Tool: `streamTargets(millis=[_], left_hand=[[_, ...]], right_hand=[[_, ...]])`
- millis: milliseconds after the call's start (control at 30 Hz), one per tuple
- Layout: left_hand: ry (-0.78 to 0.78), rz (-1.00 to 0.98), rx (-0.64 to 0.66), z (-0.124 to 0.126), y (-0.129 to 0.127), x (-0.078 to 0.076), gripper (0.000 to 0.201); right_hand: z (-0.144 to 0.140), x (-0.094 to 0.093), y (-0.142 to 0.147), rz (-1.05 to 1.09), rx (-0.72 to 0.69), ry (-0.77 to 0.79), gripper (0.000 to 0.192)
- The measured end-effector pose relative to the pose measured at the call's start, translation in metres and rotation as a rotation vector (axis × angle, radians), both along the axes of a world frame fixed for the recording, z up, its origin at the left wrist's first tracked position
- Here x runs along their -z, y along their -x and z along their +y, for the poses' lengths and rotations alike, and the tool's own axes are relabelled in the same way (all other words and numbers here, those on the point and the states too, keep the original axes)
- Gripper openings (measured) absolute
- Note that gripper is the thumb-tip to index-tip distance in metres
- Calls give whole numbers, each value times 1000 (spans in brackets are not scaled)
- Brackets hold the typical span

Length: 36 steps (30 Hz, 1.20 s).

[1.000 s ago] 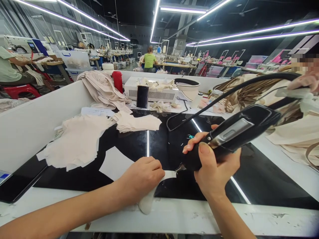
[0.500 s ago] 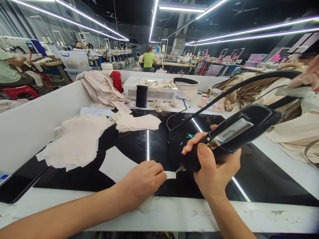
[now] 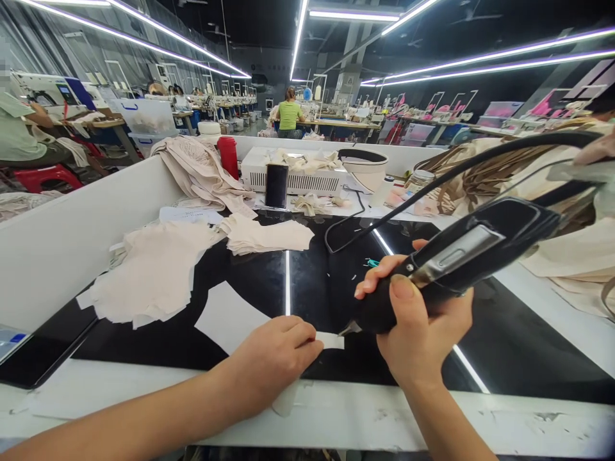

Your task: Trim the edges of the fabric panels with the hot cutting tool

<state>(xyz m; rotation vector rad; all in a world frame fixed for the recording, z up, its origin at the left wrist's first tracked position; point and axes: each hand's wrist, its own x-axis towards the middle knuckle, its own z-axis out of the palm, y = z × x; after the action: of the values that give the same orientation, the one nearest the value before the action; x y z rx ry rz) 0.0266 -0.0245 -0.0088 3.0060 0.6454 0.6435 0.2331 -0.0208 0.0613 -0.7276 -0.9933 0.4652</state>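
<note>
In the head view, my left hand (image 3: pixel 283 355) is closed, its fingertips pressed on a pale fabric piece (image 3: pixel 230 314) that lies on the glossy black board (image 3: pixel 307 288). A narrow end of the fabric pokes out to the right of these fingers. My right hand (image 3: pixel 418 333) wraps round a bulky black corded handheld tool (image 3: pixel 461 250) with a silver switch plate. Its pointed metal tip (image 3: pixel 350 328) is at that narrow end, apparently touching it. A stack of pale fabric pieces (image 3: pixel 148 275) and a smaller stack (image 3: pixel 269 234) lie further back.
A black phone (image 3: pixel 276 186) stands against a white vented box (image 3: pixel 298 173). Beside it are a red bottle (image 3: pixel 228 157) and draped fabric (image 3: pixel 196 166). The black cable (image 3: pixel 408 195) arches to the right, near another person's hand (image 3: pixel 596 150). A dark tablet-like slab (image 3: pixel 43 352) lies left.
The view has shifted slightly, moving the scene a little to the right. My hands keep the same grips, and the tool tip stays at the fabric's narrow end.
</note>
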Motion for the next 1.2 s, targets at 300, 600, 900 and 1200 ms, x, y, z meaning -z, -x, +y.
streamTargets(millis=[300, 600, 900, 1200], left_hand=[[-72, -110, 3, -1, -7, 2, 23], [-93, -74, -3, -3, -7, 2, 24], [-80, -54, -16, -3, -9, 6, 20], [-9, -57, 3, -3, -4, 2, 26]], right_hand=[[9, 0, 16, 29, -75, -12, 47], [6, 1, 19, 23, -95, 8, 43], [5, -6, 5, 77, -34, -16, 45], [3, -4, 6, 40, -36, -2, 41]])
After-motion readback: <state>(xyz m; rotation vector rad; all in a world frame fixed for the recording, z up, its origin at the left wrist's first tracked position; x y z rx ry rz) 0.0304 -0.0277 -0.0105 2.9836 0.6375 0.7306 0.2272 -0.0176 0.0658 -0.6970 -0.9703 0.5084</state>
